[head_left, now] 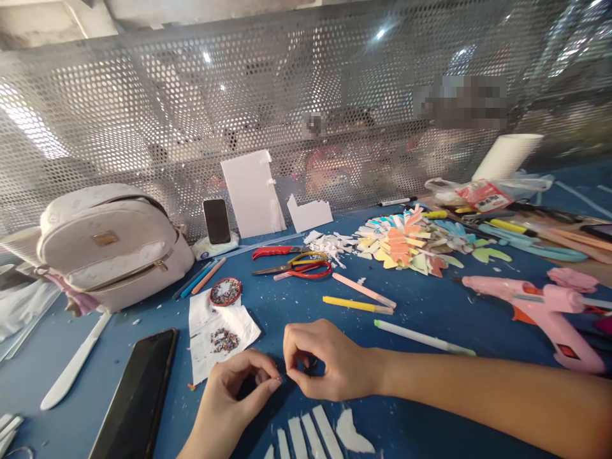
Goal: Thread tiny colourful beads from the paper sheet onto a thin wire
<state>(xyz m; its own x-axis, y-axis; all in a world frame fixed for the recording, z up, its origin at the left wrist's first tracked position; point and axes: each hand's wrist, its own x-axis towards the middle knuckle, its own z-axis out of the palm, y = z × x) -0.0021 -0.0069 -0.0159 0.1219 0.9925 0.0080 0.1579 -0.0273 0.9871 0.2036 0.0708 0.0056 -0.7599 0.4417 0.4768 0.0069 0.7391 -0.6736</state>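
Note:
My left hand is closed in a pinch, thumb against forefinger, with a tiny speck at the tips too small to name. Almost touching it, my right hand is also pinched; whatever its fingertips hold, if anything, cannot be made out. Just beyond the left hand lies a white paper sheet with a small heap of multicoloured beads or bits. At the sheet's far end sits a round red-rimmed dish of similar bits. Below the hands are several white strips and a torn white piece.
A phone and white plastic knife lie left, before a pale backpack. Scissors, markers and cut paper pieces spread beyond the hands. A pink glue gun lies right. Perforated metal stands behind.

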